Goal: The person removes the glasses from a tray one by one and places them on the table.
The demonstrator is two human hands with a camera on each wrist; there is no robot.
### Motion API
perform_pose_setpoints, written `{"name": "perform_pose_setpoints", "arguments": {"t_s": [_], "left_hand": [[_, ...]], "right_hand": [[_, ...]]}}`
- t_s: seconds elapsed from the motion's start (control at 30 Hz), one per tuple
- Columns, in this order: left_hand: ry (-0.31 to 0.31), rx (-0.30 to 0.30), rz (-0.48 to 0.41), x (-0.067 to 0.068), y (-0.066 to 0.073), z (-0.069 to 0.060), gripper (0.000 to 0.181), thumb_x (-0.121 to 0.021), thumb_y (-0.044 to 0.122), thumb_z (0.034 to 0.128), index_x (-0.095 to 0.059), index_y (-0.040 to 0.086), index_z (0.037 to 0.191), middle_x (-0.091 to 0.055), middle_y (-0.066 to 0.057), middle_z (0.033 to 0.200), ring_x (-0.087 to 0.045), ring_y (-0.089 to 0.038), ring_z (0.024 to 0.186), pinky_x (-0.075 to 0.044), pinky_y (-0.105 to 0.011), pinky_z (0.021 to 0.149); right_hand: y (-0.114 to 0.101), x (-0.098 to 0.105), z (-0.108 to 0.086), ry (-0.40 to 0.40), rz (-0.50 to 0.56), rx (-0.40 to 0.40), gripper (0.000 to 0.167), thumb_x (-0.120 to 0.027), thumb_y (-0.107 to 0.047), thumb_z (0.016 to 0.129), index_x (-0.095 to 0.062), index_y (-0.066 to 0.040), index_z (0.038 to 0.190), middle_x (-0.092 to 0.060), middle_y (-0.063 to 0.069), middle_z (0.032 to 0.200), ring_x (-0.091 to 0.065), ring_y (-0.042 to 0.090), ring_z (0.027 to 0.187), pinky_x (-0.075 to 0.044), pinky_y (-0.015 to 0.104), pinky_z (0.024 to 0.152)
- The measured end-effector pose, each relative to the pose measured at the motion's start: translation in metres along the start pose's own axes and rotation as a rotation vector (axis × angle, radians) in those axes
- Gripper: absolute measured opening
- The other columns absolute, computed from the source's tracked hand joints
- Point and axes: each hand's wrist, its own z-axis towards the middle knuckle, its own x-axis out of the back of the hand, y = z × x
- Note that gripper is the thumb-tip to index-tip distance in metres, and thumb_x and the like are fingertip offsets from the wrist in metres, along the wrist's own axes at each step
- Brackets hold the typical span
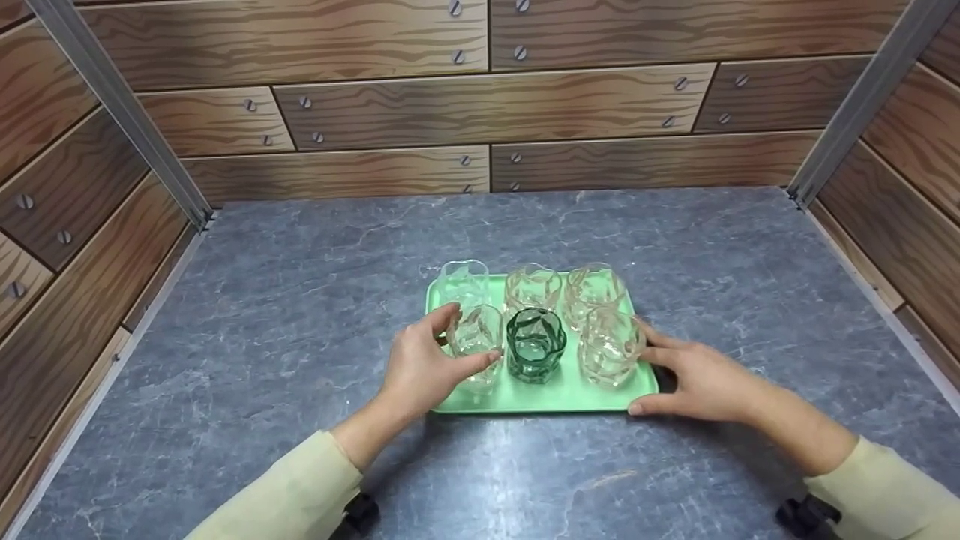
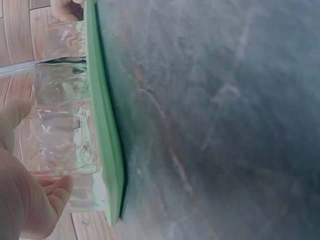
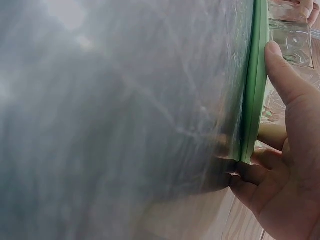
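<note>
A light green tray (image 1: 559,399) carries several faceted glasses in two rows. My left hand (image 1: 426,367) holds the clear front-left glass (image 1: 478,341), thumb on its near side and fingers at its far left. In the left wrist view, the thumb and fingers (image 2: 59,196) span that glass. A dark green glass (image 1: 535,349) stands in the middle of the front row, and another clear glass (image 1: 609,352) at the front right. My right hand (image 1: 701,379) grips the tray's right end, thumb at the near corner, fingers along the side, partly hidden by the tray.
Behind the front row stand three clear glasses, at left (image 1: 463,281), middle (image 1: 532,283) and right (image 1: 596,289). The tray lies on a grey marbled table (image 1: 315,277). Wood-patterned walls (image 1: 487,105) with metal corner posts (image 1: 127,112) enclose the back and sides.
</note>
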Motion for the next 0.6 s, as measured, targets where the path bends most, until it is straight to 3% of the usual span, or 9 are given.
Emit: {"name": "perform_pose_setpoints", "arguments": {"t_s": [0.3,0.5,0.6], "left_hand": [[-0.024,-0.037,-0.035,0.02,0.013,-0.001,0.093,-0.099,0.042,0.072,-0.06,0.002,0.147,-0.069,-0.01,0.138,-0.071,-0.029,0.115,-0.06,-0.043,0.099],[-0.02,-0.019,-0.073,0.052,0.027,0.001,0.095,-0.1,0.039,0.0704,-0.059,0.006,0.149,-0.067,-0.006,0.142,-0.068,-0.022,0.116,-0.058,-0.034,0.1],[-0.001,-0.024,-0.105,0.07,0.03,0.005,0.091,-0.1,0.037,0.0715,-0.06,0.008,0.148,-0.07,-0.005,0.136,-0.068,-0.021,0.115,-0.058,-0.033,0.101]], "right_hand": [[0.001,-0.001,0.0,-0.02,0.002,0.002,0.103,-0.07,-0.078,0.085,-0.059,0.003,0.147,-0.027,0.024,0.169,-0.05,0.057,0.135,-0.043,0.069,0.11],[0.001,0.0,0.0,-0.015,-0.002,0.005,0.103,-0.07,-0.078,0.084,-0.059,0.003,0.147,-0.027,0.023,0.17,-0.051,0.057,0.135,-0.043,0.069,0.11],[0.001,0.001,0.001,-0.013,-0.004,0.008,0.103,-0.071,-0.078,0.084,-0.059,0.003,0.147,-0.028,0.024,0.169,-0.051,0.057,0.134,-0.044,0.068,0.11]]}}
